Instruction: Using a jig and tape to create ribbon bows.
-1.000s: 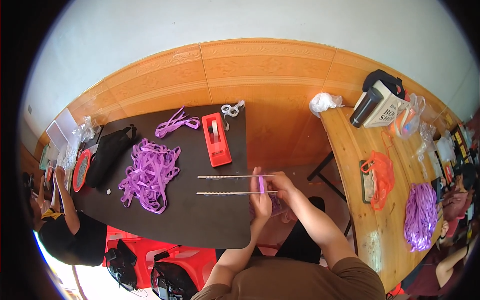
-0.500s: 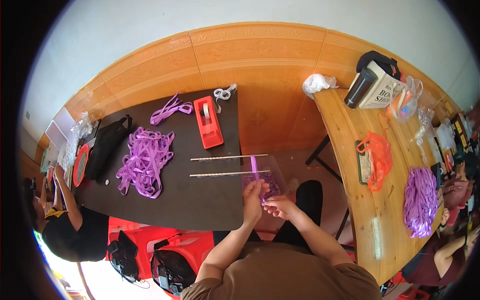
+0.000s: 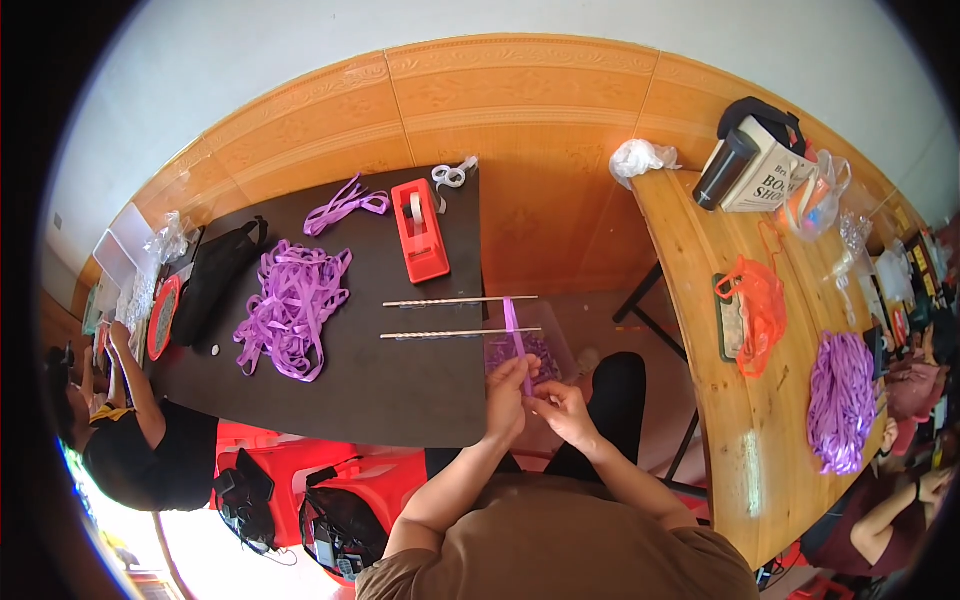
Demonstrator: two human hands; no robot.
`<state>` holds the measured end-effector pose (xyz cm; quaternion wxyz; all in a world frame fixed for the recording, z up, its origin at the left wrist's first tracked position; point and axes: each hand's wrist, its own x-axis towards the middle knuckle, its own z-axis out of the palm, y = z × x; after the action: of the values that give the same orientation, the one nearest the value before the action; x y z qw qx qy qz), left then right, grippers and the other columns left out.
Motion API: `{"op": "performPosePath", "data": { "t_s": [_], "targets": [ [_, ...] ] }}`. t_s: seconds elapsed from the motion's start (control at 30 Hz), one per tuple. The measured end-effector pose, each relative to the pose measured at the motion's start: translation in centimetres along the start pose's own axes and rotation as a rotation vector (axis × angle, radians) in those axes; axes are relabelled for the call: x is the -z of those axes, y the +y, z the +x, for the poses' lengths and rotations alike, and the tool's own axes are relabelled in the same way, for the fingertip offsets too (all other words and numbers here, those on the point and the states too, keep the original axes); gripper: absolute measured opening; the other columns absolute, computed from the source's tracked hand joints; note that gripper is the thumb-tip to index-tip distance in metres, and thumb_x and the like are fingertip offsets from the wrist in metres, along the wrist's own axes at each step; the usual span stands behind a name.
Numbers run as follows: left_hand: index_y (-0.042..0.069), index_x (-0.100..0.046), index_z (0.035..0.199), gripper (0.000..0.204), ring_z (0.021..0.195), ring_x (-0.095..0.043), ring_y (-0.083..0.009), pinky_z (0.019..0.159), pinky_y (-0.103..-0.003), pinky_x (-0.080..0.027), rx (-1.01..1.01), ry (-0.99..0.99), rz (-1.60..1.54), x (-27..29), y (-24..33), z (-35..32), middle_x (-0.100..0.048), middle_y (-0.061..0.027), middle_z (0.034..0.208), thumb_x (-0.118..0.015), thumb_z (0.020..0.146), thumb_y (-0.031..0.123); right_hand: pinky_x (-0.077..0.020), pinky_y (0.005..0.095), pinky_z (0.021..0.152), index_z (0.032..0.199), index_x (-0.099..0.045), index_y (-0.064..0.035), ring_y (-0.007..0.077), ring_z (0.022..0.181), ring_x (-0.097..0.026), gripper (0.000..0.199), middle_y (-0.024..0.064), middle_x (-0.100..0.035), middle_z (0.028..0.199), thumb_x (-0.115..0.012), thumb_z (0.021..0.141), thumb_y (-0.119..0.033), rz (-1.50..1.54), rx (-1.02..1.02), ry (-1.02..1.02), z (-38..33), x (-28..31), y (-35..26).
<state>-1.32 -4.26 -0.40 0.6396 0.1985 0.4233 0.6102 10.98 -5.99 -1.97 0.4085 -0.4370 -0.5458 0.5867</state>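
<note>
A narrow purple ribbon [image 3: 512,322] is looped at the far of two thin rods [image 3: 460,300] and runs toward me across the near rod [image 3: 460,334]. Both rods lie on the dark table with their ends past its right edge. My left hand [image 3: 506,402] pinches the ribbon below the near rod. Close by on the right, my right hand [image 3: 566,414] is closed, thumb and fingertips together at the ribbon's lower end. Beneath the hands, a clear plastic bin [image 3: 568,345] holds small purple pieces.
On the dark table [image 3: 400,400] lie a tangled purple ribbon pile [image 3: 292,305], a red tape dispenser [image 3: 421,235] and a black pouch [image 3: 212,280]. A wooden table [image 3: 720,420] at right bears a purple ribbon bundle [image 3: 841,400] and orange bag [image 3: 762,320]. Another person [image 3: 150,455] sits at left.
The whole view has shifted slightly, so the table appears higher. My right hand has come up closer to the left hand along the ribbon, which slants a little more.
</note>
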Motion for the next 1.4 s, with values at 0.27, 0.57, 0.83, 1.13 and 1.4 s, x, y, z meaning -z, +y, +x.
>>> {"op": "performPosePath", "data": {
  "t_s": [0.27,0.57,0.83,1.13,1.4],
  "targets": [
    [0.000,-0.062,0.099,0.017,0.081,-0.058,-0.0151,0.076,-0.026,-0.047,0.073,0.045,-0.027,-0.8,0.7,-0.8,-0.064,-0.0083,0.089,-0.053,0.092,0.011,-0.0412,0.0202,0.059,0.082,-0.062,0.0007,0.0071,0.063,-0.053,0.008,0.0022,-0.060,0.071,-0.057,0.087,-0.003,0.326,-0.110,-0.017,-0.9,-0.8,-0.2],
    [0.000,-0.062,0.098,0.020,0.083,-0.057,-0.0111,0.077,-0.023,-0.045,-0.066,-0.002,0.080,-0.7,0.7,-4.4,-0.063,-0.0052,0.087,-0.049,0.094,0.016,-0.0409,0.0204,0.057,0.081,-0.062,0.0008,0.0100,0.065,-0.056,0.003,0.0068,-0.061,0.076,-0.062,0.081,-0.002,-0.290,0.348,0.085,-0.8,0.4,-3.5],
    [0.005,-0.063,0.095,0.017,0.078,-0.052,-0.0071,0.071,-0.021,-0.039,-0.120,0.041,0.005,-1.0,1.2,-5.3,-0.060,0.0007,0.084,-0.049,0.094,0.015,-0.0402,0.0322,0.059,0.101,-0.062,-0.0027,0.0210,0.069,-0.056,0.044,0.0087,-0.056,0.095,-0.069,0.058,-0.009,-0.940,1.131,0.004,3.7,1.1,-7.7],
    [0.004,-0.060,0.088,0.025,0.069,-0.053,-0.0082,0.064,-0.021,-0.040,-0.018,0.021,0.137,-0.4,1.4,-6.0,-0.060,-0.0027,0.079,-0.042,0.096,0.020,-0.0389,0.0299,0.054,0.106,-0.062,-0.0053,0.0188,0.066,-0.054,0.042,0.0092,-0.053,0.091,-0.065,0.066,-0.014,-1.092,1.320,0.091,5.2,1.5,-7.5],
    [0.002,-0.060,0.091,0.023,0.068,-0.054,-0.0103,0.065,-0.023,-0.041,0.070,-0.103,0.017,-0.2,2.0,-7.6,-0.061,-0.0054,0.081,-0.044,0.095,0.018,-0.0357,0.0266,0.048,0.093,-0.066,-0.0013,0.0141,0.058,-0.049,0.029,0.0042,-0.051,0.082,-0.069,0.065,-0.011,-1.088,1.423,0.010,6.3,0.4,-8.3]
  ]
}}
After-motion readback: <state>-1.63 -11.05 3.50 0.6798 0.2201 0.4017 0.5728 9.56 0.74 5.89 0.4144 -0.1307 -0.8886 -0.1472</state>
